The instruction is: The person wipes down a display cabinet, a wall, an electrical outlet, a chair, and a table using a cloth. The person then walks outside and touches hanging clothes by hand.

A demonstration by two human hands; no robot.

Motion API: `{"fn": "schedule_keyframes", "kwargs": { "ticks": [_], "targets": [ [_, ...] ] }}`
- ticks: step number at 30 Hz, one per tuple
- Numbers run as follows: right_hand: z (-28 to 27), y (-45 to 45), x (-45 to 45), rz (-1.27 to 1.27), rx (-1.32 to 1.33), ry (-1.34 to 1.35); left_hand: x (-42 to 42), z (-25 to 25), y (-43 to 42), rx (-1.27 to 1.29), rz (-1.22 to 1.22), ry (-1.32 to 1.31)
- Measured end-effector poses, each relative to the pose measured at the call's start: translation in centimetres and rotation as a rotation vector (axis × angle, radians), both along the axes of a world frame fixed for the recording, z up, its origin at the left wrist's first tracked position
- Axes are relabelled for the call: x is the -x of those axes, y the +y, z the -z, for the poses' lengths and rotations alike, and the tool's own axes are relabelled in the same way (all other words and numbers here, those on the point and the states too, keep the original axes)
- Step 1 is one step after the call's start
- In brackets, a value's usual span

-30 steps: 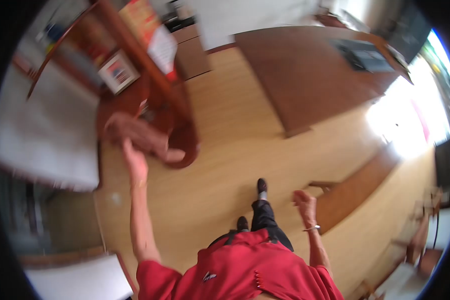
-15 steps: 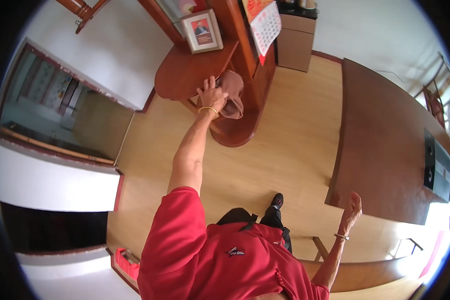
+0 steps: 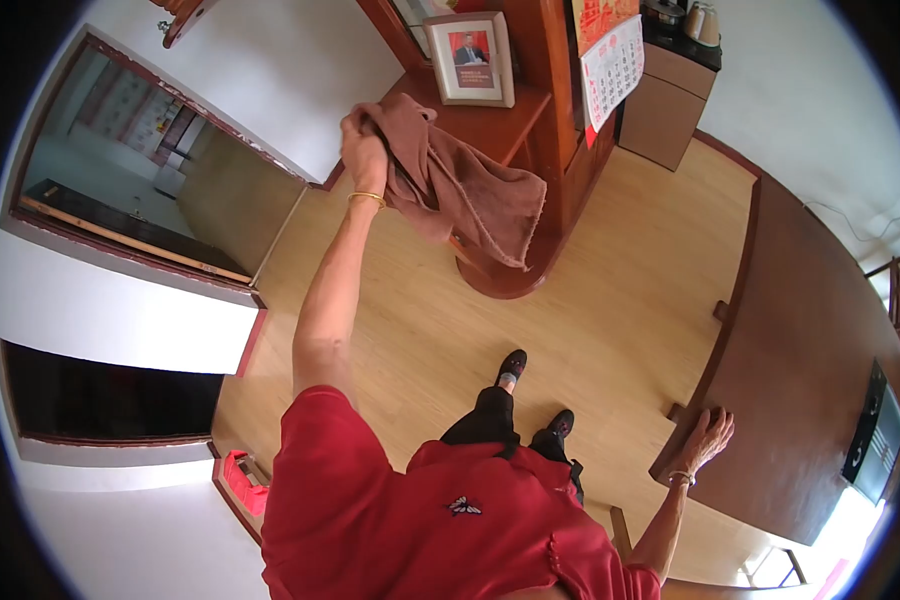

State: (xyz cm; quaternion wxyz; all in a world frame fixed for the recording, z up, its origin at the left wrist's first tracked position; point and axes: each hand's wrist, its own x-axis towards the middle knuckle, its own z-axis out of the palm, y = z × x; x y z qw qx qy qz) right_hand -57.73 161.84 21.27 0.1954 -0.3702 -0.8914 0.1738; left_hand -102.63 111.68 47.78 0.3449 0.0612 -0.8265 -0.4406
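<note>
A crumpled brown cloth point(image 3: 465, 190) hangs from my left hand point(image 3: 363, 155), whose fingers are wrapped round one end of it. The cloth spreads to the right, in front of the rounded shelves of a red-brown wooden cabinet point(image 3: 560, 120). Just above it, a framed picture point(image 3: 470, 60) stands on the upper shelf. At the lower right, my right hand point(image 3: 708, 438) has its fingers apart and holds nothing. It is over the near edge of a long brown table point(image 3: 800, 350); whether it touches the surface I cannot tell.
A calendar point(image 3: 612, 75) hangs on the cabinet's side, with a small counter point(image 3: 668, 100) behind it. Wooden floor point(image 3: 410, 310) lies around my feet. A doorway point(image 3: 160, 170) is at the left, and a wooden bench point(image 3: 740, 592) at the bottom right.
My left hand has lifted the brown cloth off the cabinet's shelf area, and the cloth now hangs spread out. My right hand has come over the table's edge with its fingers more spread.
</note>
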Motion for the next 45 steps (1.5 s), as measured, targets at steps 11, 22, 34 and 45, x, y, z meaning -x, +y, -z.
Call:
{"fn": "schedule_keyframes", "kwargs": {
  "ticks": [11,22,34,45],
  "targets": [
    [2.7,-1.1,1.4,0.266,-0.295,-0.334,2.8,10.6,-2.2,0.945,0.151,-0.350],
    [1.2,-2.4,2.2,0.292,-0.346,-0.317,21.4,13.4,-10.9,0.721,0.171,-0.310],
    [0.1,-3.0,2.9,0.268,-0.352,-0.343,30.9,13.6,-12.1,0.711,-0.082,-0.464],
    [0.4,-2.5,2.5,0.270,-0.365,-0.365,7.2,8.6,-7.6,0.787,0.189,-0.396]
  ]
}}
